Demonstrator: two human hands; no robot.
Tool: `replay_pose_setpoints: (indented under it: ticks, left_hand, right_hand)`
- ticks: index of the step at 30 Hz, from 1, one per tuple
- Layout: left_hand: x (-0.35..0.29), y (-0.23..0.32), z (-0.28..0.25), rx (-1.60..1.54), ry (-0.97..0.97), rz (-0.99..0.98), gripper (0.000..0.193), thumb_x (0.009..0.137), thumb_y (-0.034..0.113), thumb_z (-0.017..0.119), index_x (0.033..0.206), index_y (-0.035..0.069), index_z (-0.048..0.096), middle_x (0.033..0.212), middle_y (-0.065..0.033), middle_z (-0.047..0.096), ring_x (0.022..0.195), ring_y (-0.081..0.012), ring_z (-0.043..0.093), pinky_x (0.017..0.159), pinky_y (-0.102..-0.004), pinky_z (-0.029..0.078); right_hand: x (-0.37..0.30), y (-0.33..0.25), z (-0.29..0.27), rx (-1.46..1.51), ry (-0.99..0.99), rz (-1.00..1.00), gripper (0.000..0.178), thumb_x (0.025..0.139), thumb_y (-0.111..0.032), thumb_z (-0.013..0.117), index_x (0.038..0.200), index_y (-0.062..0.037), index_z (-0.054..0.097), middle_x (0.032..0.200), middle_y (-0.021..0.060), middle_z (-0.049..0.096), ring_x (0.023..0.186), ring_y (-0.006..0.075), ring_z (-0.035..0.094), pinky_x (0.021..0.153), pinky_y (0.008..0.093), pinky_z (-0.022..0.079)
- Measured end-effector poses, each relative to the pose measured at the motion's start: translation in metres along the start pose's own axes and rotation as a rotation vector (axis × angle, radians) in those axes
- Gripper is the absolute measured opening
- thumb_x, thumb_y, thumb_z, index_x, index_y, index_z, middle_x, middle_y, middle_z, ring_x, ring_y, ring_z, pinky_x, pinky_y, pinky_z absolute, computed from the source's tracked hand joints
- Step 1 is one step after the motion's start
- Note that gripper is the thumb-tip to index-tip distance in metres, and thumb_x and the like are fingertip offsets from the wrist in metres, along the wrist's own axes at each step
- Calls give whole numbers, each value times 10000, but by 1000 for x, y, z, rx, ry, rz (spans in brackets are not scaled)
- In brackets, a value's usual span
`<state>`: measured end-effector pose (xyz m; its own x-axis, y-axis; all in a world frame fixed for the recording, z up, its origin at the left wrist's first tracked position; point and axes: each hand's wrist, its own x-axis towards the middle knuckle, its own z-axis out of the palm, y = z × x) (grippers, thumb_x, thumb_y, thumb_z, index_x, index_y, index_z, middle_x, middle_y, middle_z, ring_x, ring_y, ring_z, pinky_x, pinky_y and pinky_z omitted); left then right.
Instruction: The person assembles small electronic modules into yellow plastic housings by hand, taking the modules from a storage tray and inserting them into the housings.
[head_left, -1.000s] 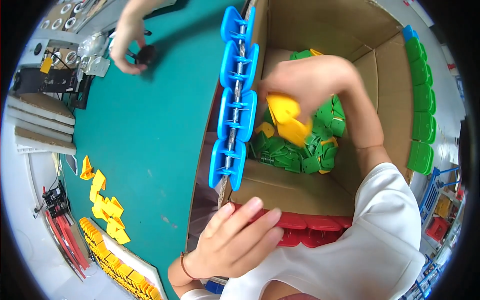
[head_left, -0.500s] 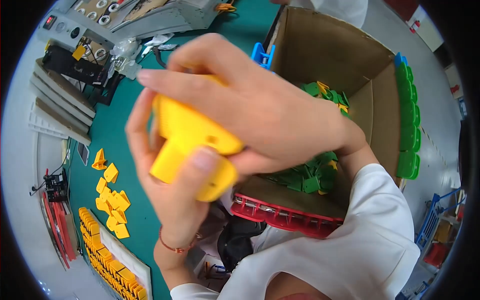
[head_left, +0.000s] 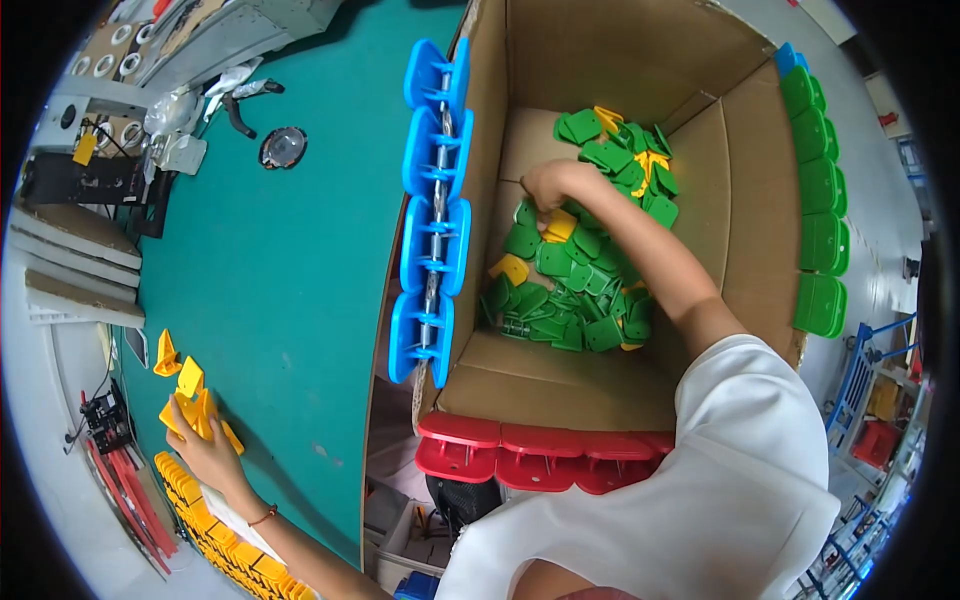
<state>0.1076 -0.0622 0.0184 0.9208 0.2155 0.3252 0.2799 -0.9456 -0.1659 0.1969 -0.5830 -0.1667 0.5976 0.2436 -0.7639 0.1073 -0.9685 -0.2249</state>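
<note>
At the table's left, my left hand [head_left: 210, 450] reaches among loose yellow plastic clip halves [head_left: 190, 378], its thumb and fingers around one of them. My right hand [head_left: 562, 183] is down inside the cardboard box [head_left: 735, 190], fingers curled and pointing downward. A yellow clip [head_left: 559, 226] shows at its fingertips, above a heap of green clips [head_left: 590, 265] with a few yellow ones mixed in. The undersides of the right fingers are partly hidden.
Blue clips [head_left: 435, 215], red clips [head_left: 540, 455] and green clips [head_left: 822, 210] line the box's rims. Rows of yellow clip parts [head_left: 215, 535] lie at the near left. A round dark dish [head_left: 283, 148] sits on the green table [head_left: 290, 270].
My hands were together in front of me around yellow clip parts. Now they are apart: the right has gone into the box, the left to the loose yellow pieces.
</note>
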Motion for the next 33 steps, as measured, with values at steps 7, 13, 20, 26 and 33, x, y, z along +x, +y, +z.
replay_pose_setpoints:
  ticks: [7, 13, 20, 26, 33]
  left_hand:
    - [-4, -44, 11, 339, 293, 208, 605, 828, 311, 601, 1364, 219, 337, 1426, -235, 183, 1261, -399, 302, 977, -473, 330]
    - [-18, 27, -43, -26, 157, 327, 505, 866, 299, 557, 1329, 168, 404, 1449, -191, 139, 1307, -367, 224, 1010, -472, 287]
    - [-33, 90, -85, -182, 66, 399, 448, 865, 219, 541, 1297, 145, 448, 1461, -121, 154, 1325, -329, 206, 1020, -464, 282]
    - [-39, 108, -107, -314, 12, 501, 470, 832, 161, 533, 1289, 90, 447, 1454, -145, 173, 1317, -350, 233, 1025, -476, 272]
    - [-43, 153, -117, -1126, -279, 731, 825, 693, 410, 709, 1319, 6, 354, 1413, -231, 208, 1236, -350, 374, 988, -442, 333]
  right_hand:
    - [40, -14, 25, -130, -58, 32, 441, 595, -319, 785, 909, -31, 671, 955, 131, 647, 879, 308, 617, 730, 382, 507]
    - [20, -62, 36, -214, 215, -308, 204, 742, -191, 597, 862, -41, 667, 903, 167, 645, 849, 318, 622, 700, 402, 511]
    - [21, -70, 63, -91, 143, -216, 410, 747, -445, 640, 936, -82, 675, 964, 123, 645, 904, 306, 610, 722, 406, 502]
    - [-16, -22, -25, 251, -60, -578, 380, 745, -410, 662, 727, -31, 638, 682, 59, 609, 650, 155, 542, 579, 322, 421]
    - [-176, -44, -96, 402, 386, -1626, 222, 668, -229, 778, 634, -86, 611, 725, 28, 485, 586, 114, 490, 453, 232, 368]
